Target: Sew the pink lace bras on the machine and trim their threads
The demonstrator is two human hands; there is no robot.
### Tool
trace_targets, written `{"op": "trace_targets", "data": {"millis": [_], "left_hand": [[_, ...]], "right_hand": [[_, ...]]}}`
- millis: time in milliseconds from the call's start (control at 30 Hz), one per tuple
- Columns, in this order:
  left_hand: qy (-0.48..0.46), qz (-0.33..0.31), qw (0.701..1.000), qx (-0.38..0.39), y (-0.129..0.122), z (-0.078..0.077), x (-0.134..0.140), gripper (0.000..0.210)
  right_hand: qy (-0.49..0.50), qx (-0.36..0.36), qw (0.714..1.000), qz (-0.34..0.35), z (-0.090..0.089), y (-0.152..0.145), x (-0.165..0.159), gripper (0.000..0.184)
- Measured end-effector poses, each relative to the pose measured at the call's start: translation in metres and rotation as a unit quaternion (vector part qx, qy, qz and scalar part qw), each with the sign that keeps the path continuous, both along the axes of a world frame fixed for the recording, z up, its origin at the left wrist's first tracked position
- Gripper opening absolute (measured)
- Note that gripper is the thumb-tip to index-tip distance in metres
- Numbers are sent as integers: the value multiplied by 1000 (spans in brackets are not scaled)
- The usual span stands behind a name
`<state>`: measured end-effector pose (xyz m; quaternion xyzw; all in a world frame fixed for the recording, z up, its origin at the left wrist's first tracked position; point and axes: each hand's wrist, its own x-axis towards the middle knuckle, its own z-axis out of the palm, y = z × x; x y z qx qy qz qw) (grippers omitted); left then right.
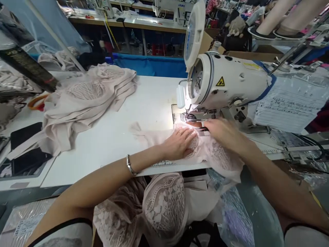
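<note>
A pale pink lace bra (pixel 219 154) lies across the front of the sewing machine's bed, its right cup hanging over the table edge. My left hand (pixel 178 142) rests flat on the bra's left part, fingers stretched out, just left of the needle area. Close to the presser foot, my right hand (pixel 221 132) is closed on a small tool with dark and metal parts, which looks like thread snips (pixel 204 129); fingers partly hide it. The white sewing machine (pixel 228 77) stands right behind both hands, its lamp lighting the fabric by the needle.
More pink bras (pixel 89 92) are piled on the table's left side, beside an orange tape ring (pixel 37 102). Other lace bras (pixel 164 206) lie in my lap below the edge. A handwritten sheet (pixel 285 99) hangs on the right. Cones of thread (pixel 276 17) stand behind.
</note>
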<state>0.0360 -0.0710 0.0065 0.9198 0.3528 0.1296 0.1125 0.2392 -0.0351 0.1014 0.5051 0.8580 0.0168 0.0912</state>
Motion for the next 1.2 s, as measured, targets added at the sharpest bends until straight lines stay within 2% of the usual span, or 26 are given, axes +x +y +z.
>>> {"op": "trace_targets", "data": {"millis": [67,167,233,300,467,600,733,833,933,1067,1200], "left_hand": [[-22,-28,999,8,9,-1,-6,61],[-48,-56,997,24,21,-2,-14,38],[-35,-43,998,37,25,-1,-12,34],[-5,-21,998,54,26,0,-5,32],[13,43,995,91,21,-4,5,32],[18,88,988,123,18,-12,-3,67],[30,71,989,129,18,-13,-6,58],[0,61,991,121,20,-13,-6,55],[-26,63,992,108,22,-13,-7,61],[-3,49,994,95,25,-9,-9,61],[11,50,998,45,28,-1,-9,58]], "right_hand": [[88,2,996,-9,-26,8,-11,29],[200,3,978,-66,-64,18,-23,26],[238,20,965,-111,-82,23,-27,18],[257,38,955,-143,-91,28,-27,9],[275,46,946,-163,-92,29,-24,10],[304,43,941,-141,-89,23,-25,18],[306,66,945,-90,-92,19,-26,7],[282,85,953,-68,-98,17,-24,5],[258,103,960,-37,-102,14,-23,9],[214,164,962,37,-102,9,-23,22],[162,220,957,94,-100,7,-24,33]]}}
